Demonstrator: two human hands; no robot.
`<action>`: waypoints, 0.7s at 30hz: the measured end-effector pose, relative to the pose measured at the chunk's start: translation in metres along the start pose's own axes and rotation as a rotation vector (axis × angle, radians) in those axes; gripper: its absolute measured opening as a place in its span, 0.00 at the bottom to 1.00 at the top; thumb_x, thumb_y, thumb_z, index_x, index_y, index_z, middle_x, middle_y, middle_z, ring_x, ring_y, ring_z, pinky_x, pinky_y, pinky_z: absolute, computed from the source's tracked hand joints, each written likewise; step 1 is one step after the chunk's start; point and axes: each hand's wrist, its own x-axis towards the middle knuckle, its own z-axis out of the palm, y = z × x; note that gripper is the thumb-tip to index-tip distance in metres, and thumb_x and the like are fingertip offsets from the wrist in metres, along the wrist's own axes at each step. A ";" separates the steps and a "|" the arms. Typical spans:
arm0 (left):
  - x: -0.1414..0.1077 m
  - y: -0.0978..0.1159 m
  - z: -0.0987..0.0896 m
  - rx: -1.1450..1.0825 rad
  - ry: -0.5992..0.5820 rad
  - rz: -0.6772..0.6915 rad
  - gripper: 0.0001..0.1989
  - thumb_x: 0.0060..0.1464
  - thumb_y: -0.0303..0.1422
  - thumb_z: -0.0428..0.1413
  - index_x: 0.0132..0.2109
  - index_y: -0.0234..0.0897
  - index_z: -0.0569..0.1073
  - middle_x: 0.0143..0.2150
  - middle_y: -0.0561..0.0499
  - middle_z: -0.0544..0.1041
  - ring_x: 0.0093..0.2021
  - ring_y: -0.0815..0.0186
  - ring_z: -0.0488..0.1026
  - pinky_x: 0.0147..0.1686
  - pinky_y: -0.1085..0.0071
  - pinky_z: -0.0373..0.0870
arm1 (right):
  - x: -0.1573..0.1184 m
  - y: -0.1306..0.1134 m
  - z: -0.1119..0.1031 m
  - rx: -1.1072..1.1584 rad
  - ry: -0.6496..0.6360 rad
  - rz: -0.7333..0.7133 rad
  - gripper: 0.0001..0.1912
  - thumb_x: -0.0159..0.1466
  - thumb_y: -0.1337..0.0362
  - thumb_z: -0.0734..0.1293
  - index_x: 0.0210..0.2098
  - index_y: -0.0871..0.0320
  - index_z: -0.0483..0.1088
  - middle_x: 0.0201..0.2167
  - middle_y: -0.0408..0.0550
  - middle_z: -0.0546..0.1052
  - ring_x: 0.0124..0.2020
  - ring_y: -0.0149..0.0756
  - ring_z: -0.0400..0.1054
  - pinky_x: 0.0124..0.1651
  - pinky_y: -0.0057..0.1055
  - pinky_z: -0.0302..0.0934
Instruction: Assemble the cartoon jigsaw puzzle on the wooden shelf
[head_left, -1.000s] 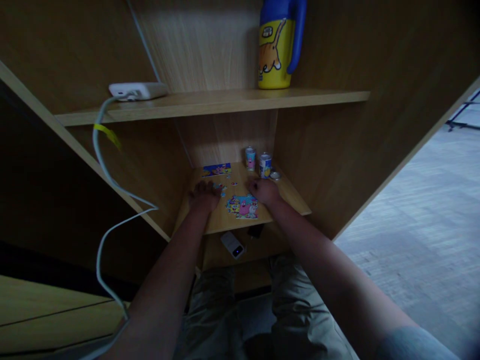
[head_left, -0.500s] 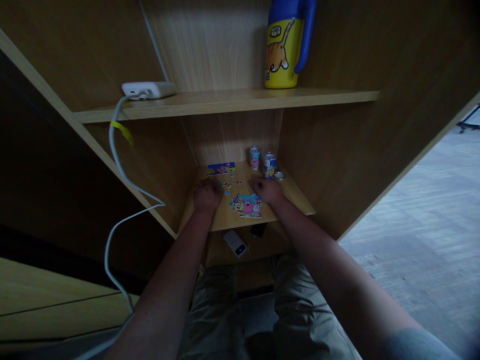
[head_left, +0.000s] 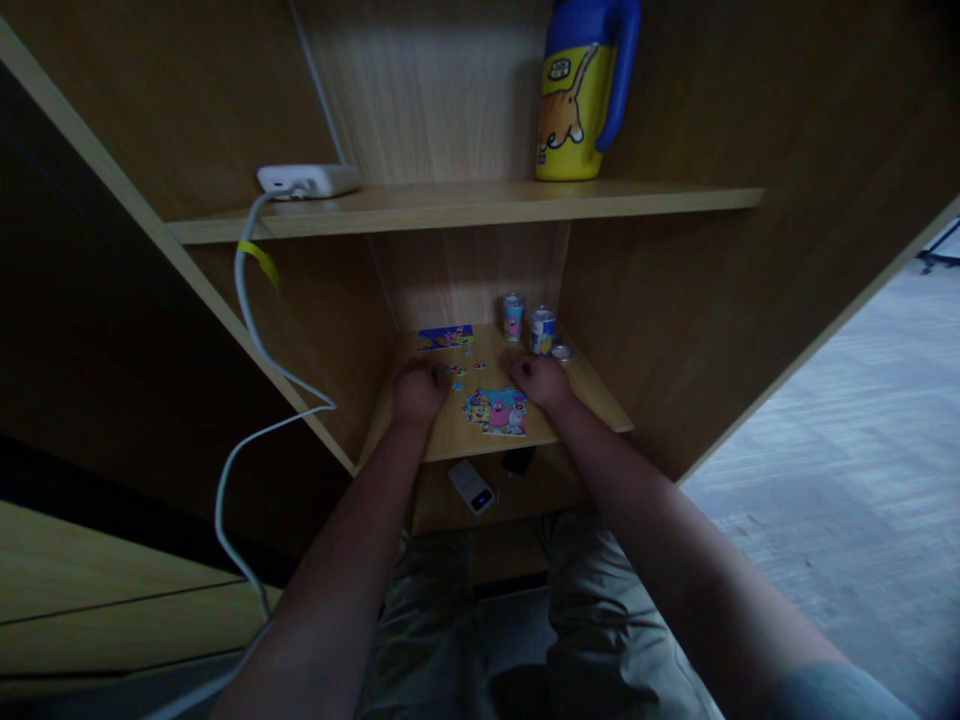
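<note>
A partly joined cartoon jigsaw puzzle (head_left: 498,410) lies flat near the front edge of the low wooden shelf. Several loose puzzle pieces (head_left: 457,385) are scattered behind it and to its left. My left hand (head_left: 420,388) rests on the board left of these pieces, its fingers curled; whatever is inside is hidden. Just behind the puzzle's right corner, my right hand (head_left: 541,380) is closed, fingertips together, and I cannot make out anything in them. A blue printed picture card (head_left: 445,337) lies at the back left.
Two small printed tins (head_left: 512,318) stand at the back right, with a round metal lid (head_left: 561,352) beside them. Overhead, an upper shelf (head_left: 465,212) carries a blue-and-yellow jug (head_left: 571,110) and a white device (head_left: 309,181) with a hanging cable. A white power bank (head_left: 471,487) lies below.
The whole view has shifted slightly to one side. Both hands, the puzzle and the loose pieces stay in about the same places.
</note>
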 end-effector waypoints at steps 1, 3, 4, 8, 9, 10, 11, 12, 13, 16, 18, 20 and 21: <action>0.000 -0.001 0.001 -0.002 -0.003 0.018 0.20 0.74 0.39 0.50 0.53 0.33 0.85 0.56 0.33 0.84 0.58 0.48 0.82 0.58 0.59 0.75 | 0.000 0.000 0.000 0.002 0.004 0.001 0.17 0.79 0.57 0.65 0.44 0.55 0.85 0.44 0.52 0.89 0.45 0.40 0.82 0.40 0.29 0.62; 0.001 -0.002 0.002 0.007 -0.009 0.042 0.20 0.74 0.38 0.50 0.54 0.33 0.85 0.56 0.33 0.84 0.57 0.48 0.82 0.58 0.59 0.75 | 0.000 0.000 0.001 0.004 0.008 0.003 0.17 0.79 0.56 0.65 0.44 0.55 0.85 0.44 0.52 0.89 0.45 0.41 0.82 0.40 0.29 0.62; 0.001 -0.002 0.003 0.013 -0.014 0.051 0.21 0.74 0.39 0.50 0.54 0.33 0.85 0.55 0.33 0.84 0.57 0.48 0.82 0.58 0.59 0.75 | 0.000 0.000 0.001 0.002 0.010 0.004 0.17 0.79 0.56 0.65 0.44 0.55 0.85 0.43 0.52 0.89 0.44 0.41 0.82 0.40 0.29 0.62; 0.000 0.000 0.000 0.003 -0.032 0.083 0.22 0.75 0.40 0.50 0.52 0.32 0.86 0.54 0.33 0.85 0.54 0.49 0.82 0.57 0.60 0.75 | 0.000 0.000 0.000 -0.008 0.019 -0.007 0.18 0.79 0.56 0.64 0.44 0.56 0.84 0.43 0.53 0.88 0.44 0.41 0.82 0.41 0.30 0.62; -0.001 0.000 -0.001 -0.007 -0.038 0.092 0.22 0.75 0.40 0.50 0.52 0.32 0.86 0.53 0.33 0.85 0.54 0.49 0.82 0.57 0.60 0.75 | -0.001 0.000 0.000 -0.009 0.018 -0.013 0.18 0.79 0.56 0.64 0.44 0.56 0.84 0.43 0.53 0.88 0.44 0.41 0.82 0.41 0.30 0.62; -0.001 0.000 -0.002 -0.016 -0.043 0.099 0.22 0.75 0.40 0.49 0.51 0.32 0.86 0.53 0.34 0.85 0.54 0.50 0.82 0.57 0.60 0.75 | -0.001 0.000 0.000 -0.010 0.017 -0.016 0.18 0.79 0.56 0.64 0.44 0.56 0.84 0.43 0.53 0.89 0.45 0.41 0.82 0.41 0.30 0.62; -0.001 0.001 -0.003 -0.023 -0.048 0.107 0.22 0.75 0.40 0.49 0.51 0.32 0.86 0.53 0.34 0.85 0.53 0.50 0.82 0.57 0.59 0.75 | -0.001 0.000 0.000 -0.010 0.016 -0.018 0.18 0.79 0.57 0.64 0.44 0.56 0.84 0.43 0.53 0.89 0.44 0.41 0.82 0.41 0.30 0.62; -0.002 0.001 -0.003 -0.028 -0.054 0.113 0.22 0.75 0.40 0.49 0.51 0.32 0.86 0.52 0.34 0.86 0.53 0.50 0.82 0.57 0.59 0.75 | -0.001 0.000 0.000 -0.009 0.014 -0.019 0.18 0.79 0.57 0.64 0.44 0.56 0.84 0.43 0.52 0.89 0.44 0.41 0.82 0.41 0.29 0.62; -0.002 0.001 -0.004 -0.030 -0.062 0.118 0.23 0.75 0.40 0.48 0.50 0.32 0.86 0.52 0.34 0.86 0.52 0.50 0.83 0.56 0.59 0.75 | -0.001 0.000 0.000 -0.009 0.013 -0.017 0.18 0.79 0.57 0.64 0.44 0.55 0.84 0.43 0.52 0.89 0.44 0.41 0.82 0.41 0.29 0.62; -0.002 0.002 -0.004 -0.023 -0.086 0.131 0.24 0.76 0.41 0.47 0.49 0.32 0.86 0.52 0.34 0.86 0.51 0.51 0.83 0.55 0.60 0.75 | 0.000 0.000 0.000 -0.014 0.007 -0.015 0.17 0.79 0.57 0.64 0.44 0.55 0.84 0.43 0.52 0.89 0.44 0.40 0.82 0.41 0.29 0.62; -0.002 0.003 -0.004 -0.018 -0.106 0.131 0.25 0.77 0.41 0.47 0.50 0.32 0.87 0.52 0.34 0.86 0.51 0.51 0.83 0.54 0.61 0.75 | -0.001 0.000 0.000 -0.020 0.007 -0.017 0.18 0.79 0.57 0.64 0.44 0.55 0.85 0.44 0.52 0.89 0.44 0.40 0.82 0.41 0.29 0.62; -0.002 0.003 -0.004 -0.017 -0.129 0.121 0.26 0.77 0.42 0.47 0.51 0.32 0.87 0.51 0.34 0.87 0.50 0.51 0.84 0.52 0.62 0.75 | -0.001 -0.001 0.000 -0.025 0.008 -0.018 0.18 0.79 0.57 0.64 0.43 0.55 0.85 0.44 0.52 0.89 0.45 0.41 0.82 0.41 0.29 0.62; -0.002 0.003 -0.004 -0.017 -0.137 0.114 0.27 0.78 0.43 0.46 0.51 0.33 0.87 0.50 0.34 0.87 0.49 0.51 0.84 0.51 0.62 0.76 | -0.001 -0.001 0.000 -0.028 0.007 -0.018 0.18 0.79 0.57 0.64 0.44 0.55 0.85 0.44 0.52 0.89 0.45 0.41 0.82 0.41 0.29 0.63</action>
